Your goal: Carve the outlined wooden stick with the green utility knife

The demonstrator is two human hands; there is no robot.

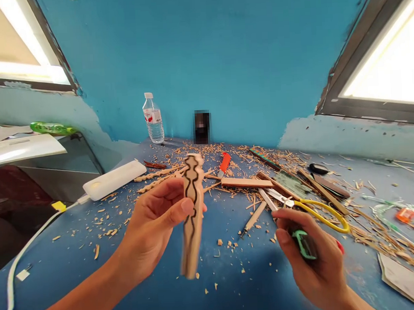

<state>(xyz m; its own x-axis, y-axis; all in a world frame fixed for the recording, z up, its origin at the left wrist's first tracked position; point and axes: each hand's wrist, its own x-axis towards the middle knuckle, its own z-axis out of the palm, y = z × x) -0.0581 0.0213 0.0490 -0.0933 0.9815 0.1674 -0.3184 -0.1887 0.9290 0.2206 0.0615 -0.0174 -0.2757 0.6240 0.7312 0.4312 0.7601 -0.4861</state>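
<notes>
My left hand [155, 221] grips a pale wooden piece [193, 215] held upright above the blue table [233, 282]. The wood has a wavy carved edge at its top and dark wavy lines drawn down its face. My right hand [310, 255] is closed around a small green-handled tool [305, 244], lower and to the right of the wood. The two hands are apart. Wood shavings lie scattered on the table beneath and beyond them.
Yellow-handled scissors [319, 212], an orange utility knife [224, 164], a wooden-handled awl [253, 218], wood strips [251, 182] and carved trim lie behind the hands. A water bottle [153, 118] stands at the back. A white power strip [115, 179] with its cord lies left.
</notes>
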